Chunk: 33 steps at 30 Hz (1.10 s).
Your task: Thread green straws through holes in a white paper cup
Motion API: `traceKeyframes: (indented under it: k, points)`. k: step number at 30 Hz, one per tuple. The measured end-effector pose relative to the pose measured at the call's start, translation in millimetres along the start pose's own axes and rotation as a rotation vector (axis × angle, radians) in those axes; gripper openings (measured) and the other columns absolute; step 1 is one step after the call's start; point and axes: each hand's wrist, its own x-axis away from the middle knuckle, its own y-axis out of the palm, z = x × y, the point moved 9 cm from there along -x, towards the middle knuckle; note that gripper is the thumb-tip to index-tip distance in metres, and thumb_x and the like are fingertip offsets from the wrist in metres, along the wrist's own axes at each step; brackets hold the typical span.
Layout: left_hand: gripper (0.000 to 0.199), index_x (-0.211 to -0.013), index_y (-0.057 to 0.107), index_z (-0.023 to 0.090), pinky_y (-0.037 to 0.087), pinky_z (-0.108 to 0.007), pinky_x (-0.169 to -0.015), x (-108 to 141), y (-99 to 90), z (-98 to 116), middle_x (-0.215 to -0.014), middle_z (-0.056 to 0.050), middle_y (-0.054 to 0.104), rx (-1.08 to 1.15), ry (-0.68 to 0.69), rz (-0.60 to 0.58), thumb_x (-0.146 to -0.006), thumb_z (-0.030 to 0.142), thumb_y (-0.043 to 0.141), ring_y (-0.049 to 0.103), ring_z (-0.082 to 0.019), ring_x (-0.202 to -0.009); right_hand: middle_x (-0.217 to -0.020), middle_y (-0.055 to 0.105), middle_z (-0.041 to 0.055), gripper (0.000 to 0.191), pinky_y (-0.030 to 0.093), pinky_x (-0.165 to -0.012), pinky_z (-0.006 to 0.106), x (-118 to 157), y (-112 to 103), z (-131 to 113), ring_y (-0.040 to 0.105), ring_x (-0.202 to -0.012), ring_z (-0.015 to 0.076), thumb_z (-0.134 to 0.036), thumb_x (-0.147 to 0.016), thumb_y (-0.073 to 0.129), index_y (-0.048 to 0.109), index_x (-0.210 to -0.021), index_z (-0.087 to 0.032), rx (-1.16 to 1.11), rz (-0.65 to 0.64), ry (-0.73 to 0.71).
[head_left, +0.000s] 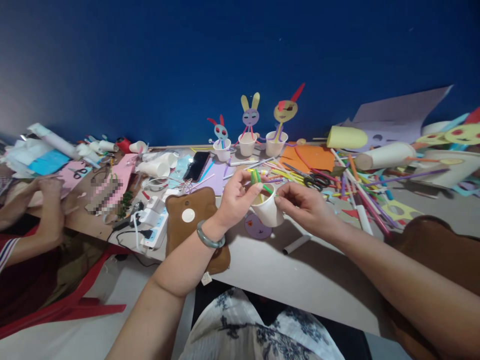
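Note:
A white paper cup [270, 212] is held above the table in front of me, its mouth tilted up. My right hand [305, 204] pinches the cup's rim from the right. Between the fingers of my left hand [238, 197] is a bright green strip [267, 189], which reaches over the cup's mouth; whether it is a pipe cleaner or paper I cannot tell. Below the cup lies a purple paper disc [258, 228] with a drawn face, partly hidden. A white roll [297, 244] rests on the table nearby.
Along the wall stand paper cups [247, 145] bearing paper rabbit figures. Scissors [317, 181], orange paper [309, 159] and loose coloured sticks lie behind my hands. A phone [197, 166], power strip [157, 230] and brown pad [180, 220] are left. Another person's hands [48, 192] are far left.

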Motion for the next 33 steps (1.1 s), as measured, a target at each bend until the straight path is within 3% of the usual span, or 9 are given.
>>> traceKeyframes:
  k: [6, 10, 13, 16, 19, 23, 27, 30, 33]
  points:
    - [0.04, -0.091, 0.057, 0.018, 0.052, -0.025, -0.073, 0, -0.3, 2, -0.085, 0.0, 0.065, -0.027, -0.056, -0.021, -0.083, 0.051, 0.078, 0.064, -0.011, -0.076, -0.065, 0.059, 0.0, 0.021, 0.04, -0.054, 0.027, 1, 4, -8, 0.05, -0.057, 0.0139, -0.038, -0.091, 0.056, 0.057, -0.078, -0.022, 0.088, -0.03, -0.103]
    - [0.049, -0.105, 0.058, 0.021, 0.051, -0.032, -0.095, -2, -9.2, -2, -0.113, -0.007, 0.065, 0.046, -0.057, 0.039, -0.077, 0.054, 0.081, 0.064, -0.019, -0.107, -0.064, 0.057, -0.0014, 0.024, 0.041, -0.052, 0.028, -2, -2, 3, 0.049, -0.054, 0.0138, -0.045, -0.094, 0.059, 0.056, -0.083, -0.023, -0.064, 0.016, -0.033]
    - [0.078, -0.12, 0.053, 0.024, 0.044, -0.039, -0.109, -3, -10.1, -9, -0.13, -0.009, 0.059, 0.088, -0.08, 0.057, -0.061, 0.056, 0.092, 0.056, -0.024, -0.126, -0.061, 0.054, -0.0038, 0.034, 0.041, -0.049, 0.027, -5, -8, 14, 0.049, -0.049, 0.0126, -0.056, -0.093, 0.062, 0.053, -0.084, -0.024, -0.245, 0.066, 0.026]
    - [0.097, -0.131, 0.049, 0.024, 0.047, -0.045, -0.105, 1, 3.6, -27, -0.128, -0.011, 0.06, 0.076, -0.242, -0.039, -0.051, 0.05, 0.097, 0.059, -0.029, -0.123, -0.059, 0.054, -0.0041, 0.04, 0.042, -0.049, 0.027, -8, -7, 20, 0.051, -0.049, 0.0128, -0.061, -0.09, 0.064, 0.054, -0.083, -0.023, -0.292, 0.047, 0.021]
    - [0.086, -0.125, 0.056, 0.017, 0.051, -0.046, -0.1, 5, 10.7, -34, -0.124, -0.014, 0.064, 0.024, -0.319, -0.078, -0.056, 0.049, 0.095, 0.062, -0.03, -0.115, -0.064, 0.057, -0.0026, 0.038, 0.045, -0.052, 0.027, -12, -12, 24, 0.053, -0.053, 0.0128, -0.058, -0.088, 0.068, 0.058, -0.083, -0.022, -0.255, 0.042, -0.004]
    - [0.087, -0.125, 0.06, 0.015, 0.049, -0.048, -0.107, 0, 13.8, -21, -0.129, -0.015, 0.063, -0.028, -0.156, -0.134, -0.052, 0.044, 0.097, 0.06, -0.033, -0.123, -0.092, 0.068, 0.005, 0.034, 0.055, -0.071, 0.035, -11, -37, 7, 0.066, -0.078, 0.02, -0.052, -0.084, 0.074, 0.064, -0.101, -0.024, -0.177, 0.163, -0.151]
    - [0.086, -0.132, 0.059, 0.02, 0.051, -0.049, -0.106, 2, 18.8, -5, -0.133, -0.014, 0.063, -0.106, 0.043, -0.243, -0.057, 0.044, 0.095, 0.061, -0.033, -0.125, -0.117, 0.067, 0.0109, 0.034, 0.055, -0.094, 0.047, 5, -43, -46, 0.065, -0.111, 0.0304, -0.041, -0.082, 0.077, 0.066, -0.111, -0.027, 0.122, 0.145, -0.423]
    - [0.084, -0.134, 0.058, 0.023, 0.052, -0.049, -0.106, 8, 23.9, 4, -0.136, -0.013, 0.063, -0.179, 0.187, -0.311, -0.061, 0.042, 0.094, 0.061, -0.033, -0.126, -0.123, 0.065, 0.0108, 0.032, 0.055, -0.097, 0.049, 21, -44, -81, 0.065, -0.114, 0.0305, -0.029, -0.083, 0.078, 0.068, -0.113, -0.028, 0.298, 0.197, -0.538]
    - [0.082, -0.134, 0.058, 0.024, 0.051, -0.05, -0.107, 13, 30.2, 5, -0.136, -0.012, 0.064, -0.224, 0.256, -0.356, -0.063, 0.045, 0.092, 0.062, -0.033, -0.126, -0.128, 0.063, 0.0113, 0.026, 0.055, -0.098, 0.049, 29, -38, -95, 0.063, -0.12, 0.0312, -0.019, -0.087, 0.07, 0.071, -0.112, -0.028, 0.363, 0.162, -0.555]
